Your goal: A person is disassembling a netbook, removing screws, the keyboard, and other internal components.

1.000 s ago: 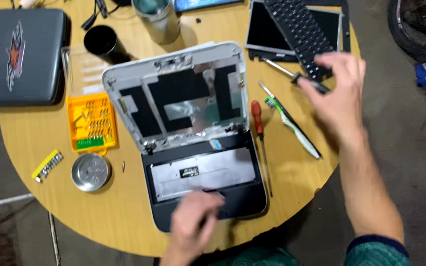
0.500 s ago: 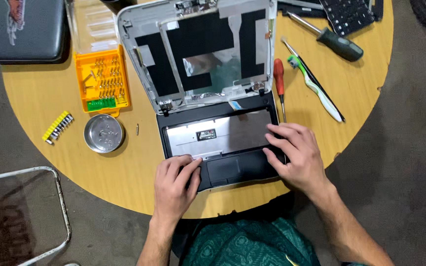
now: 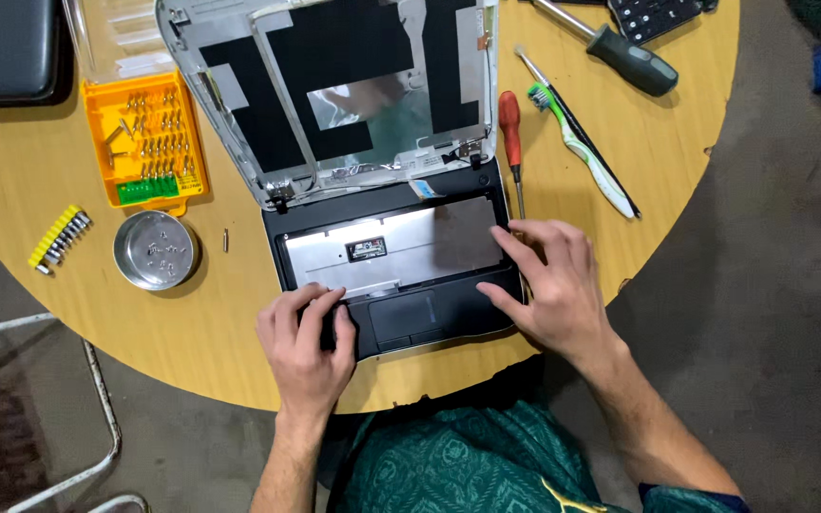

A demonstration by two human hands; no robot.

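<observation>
While opened laptop [image 3: 387, 252] lies flat, hands [image 3: 308, 342] [image 3: 553, 285] on its front corners

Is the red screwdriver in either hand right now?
No, the red screwdriver lies on the table beside the laptop, where both hands rest.

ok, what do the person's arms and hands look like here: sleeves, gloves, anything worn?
Both hands are bare: no gloves, rings or watch show on the left hand or the right hand. The forearms are uncovered too. At the bottom right edge, a dark blue sleeve edge shows on the right arm; the left arm shows no sleeve in frame. No cables or markings are visible.
</observation>
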